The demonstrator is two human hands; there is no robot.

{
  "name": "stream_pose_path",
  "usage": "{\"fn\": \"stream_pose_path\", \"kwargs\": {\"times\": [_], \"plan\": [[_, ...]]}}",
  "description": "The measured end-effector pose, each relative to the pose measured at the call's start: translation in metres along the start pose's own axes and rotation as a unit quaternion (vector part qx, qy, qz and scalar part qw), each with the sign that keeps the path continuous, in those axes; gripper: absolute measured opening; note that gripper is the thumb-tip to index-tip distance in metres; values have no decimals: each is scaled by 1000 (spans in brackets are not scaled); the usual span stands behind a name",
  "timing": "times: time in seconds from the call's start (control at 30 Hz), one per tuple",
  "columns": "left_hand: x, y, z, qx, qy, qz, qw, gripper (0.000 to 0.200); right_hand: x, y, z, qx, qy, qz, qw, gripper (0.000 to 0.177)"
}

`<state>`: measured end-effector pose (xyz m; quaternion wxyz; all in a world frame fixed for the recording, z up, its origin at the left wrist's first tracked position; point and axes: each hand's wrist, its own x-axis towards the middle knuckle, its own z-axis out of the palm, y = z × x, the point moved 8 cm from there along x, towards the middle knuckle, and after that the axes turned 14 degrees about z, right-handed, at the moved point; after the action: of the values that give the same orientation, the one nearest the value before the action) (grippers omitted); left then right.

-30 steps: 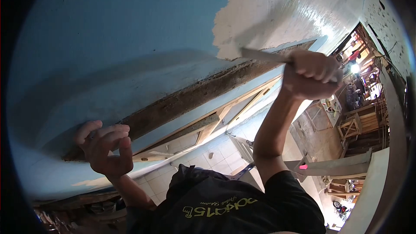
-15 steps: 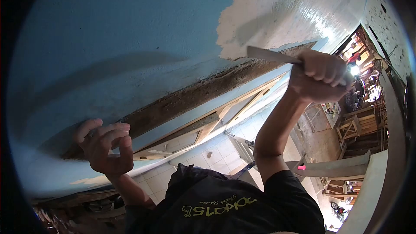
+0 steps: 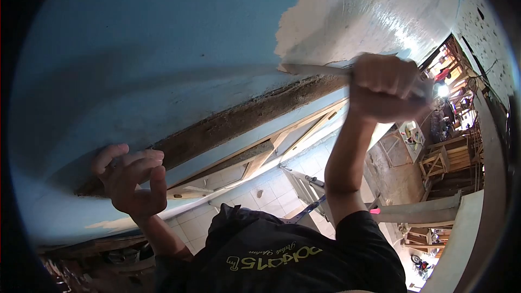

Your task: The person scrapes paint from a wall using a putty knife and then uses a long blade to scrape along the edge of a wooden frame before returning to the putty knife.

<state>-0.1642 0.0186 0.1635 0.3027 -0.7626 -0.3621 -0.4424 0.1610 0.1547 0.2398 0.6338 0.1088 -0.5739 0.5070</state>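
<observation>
My right hand is closed in a fist around the handle of a flat-bladed scraper. The blade points left, its tip at the lower border of a pale bare patch in the blue painted wall. Motion blurs this hand and the handle is hidden inside it. On the left, my left hand has its fingers bent and apart, with nothing in them. It overlaps the left end of a dark, rough wooden beam running along the wall.
Below the beam are wooden-framed openings. A folding ladder stands over the tiled floor. At the right are a grey beam, wooden furniture frames and, farther down, a motorcycle.
My right hand and the scraper have moved left, bringing the blade tip to the edge of the pale patch. My left hand has stayed almost in place.
</observation>
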Motion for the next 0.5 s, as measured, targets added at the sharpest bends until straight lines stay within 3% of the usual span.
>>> {"fn": "stream_pose_path", "kwargs": {"times": [0.07, 0.17, 0.3, 0.4, 0.5], "plan": [[0, 0, 1, 5, 4, -7, 1000, 4, 4, 4, 13, 5, -50, 53, 997, 40], [-1, 0, 2, 5, 4, -8, 1000, 4, 7, -24, 19, 91, -95, 19, 991, 43], [-1, -1, 1, -2, -6, -2, 1000, 4, 16, 4, 36, -38, -147, 85, 985, 43], [-1, -2, 2, -7, 1, -1, 1000, 5, 23, -22, 46, -23, -207, 49, 977, 44], [-3, -1, 1, -4, 2, -3, 1000, 5, 23, 9, 50, -72, -181, 83, 977, 44]]}}
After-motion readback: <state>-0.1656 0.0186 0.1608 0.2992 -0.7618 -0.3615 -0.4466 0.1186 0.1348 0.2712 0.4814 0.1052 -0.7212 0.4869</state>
